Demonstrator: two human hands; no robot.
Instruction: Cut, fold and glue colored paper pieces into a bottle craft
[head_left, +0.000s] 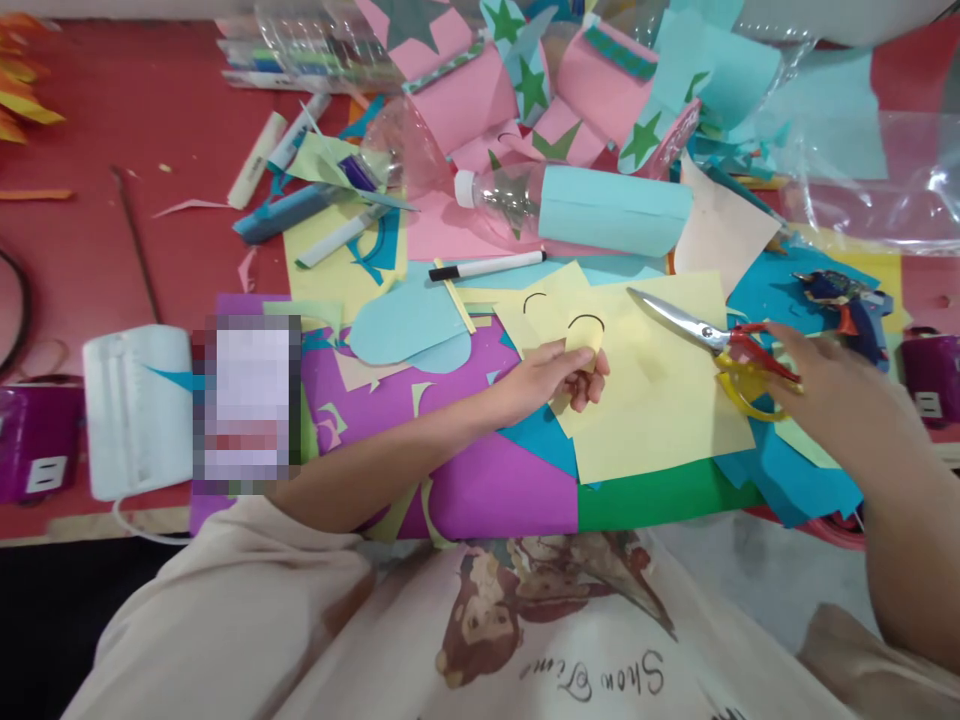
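Red shows through across the desk [82, 225] where paper and craft supplies crowd around us. At its middle, our left hand [553, 380] pinches a small yellow cutout [584, 343] between thumb and fingers, a black curve drawn along its top edge. We hold the piece over the left part of a large pale yellow sheet [660, 420]; a second black arc shows on yellow paper just beside it.

To the right, our right hand [847, 385], blurred, reaches the red and yellow handles of the scissors [705, 332]; whether its fingers grip them or only touch, we cannot tell. The blades lie slightly parted over the sheet, pointing left.

Beyond our hands rests a black-capped marker [495, 266], near rounded light-blue cutouts [401, 325]. Farther back, we see a plastic bottle [615, 210] on its side, wrapped in light-blue paper, before pink paper rolls [469, 100] and green stars [531, 85]. A blue glue gun [864, 315] sits beyond our right hand; purple paper [510, 485] and a green sheet [660, 497] line the near edge.
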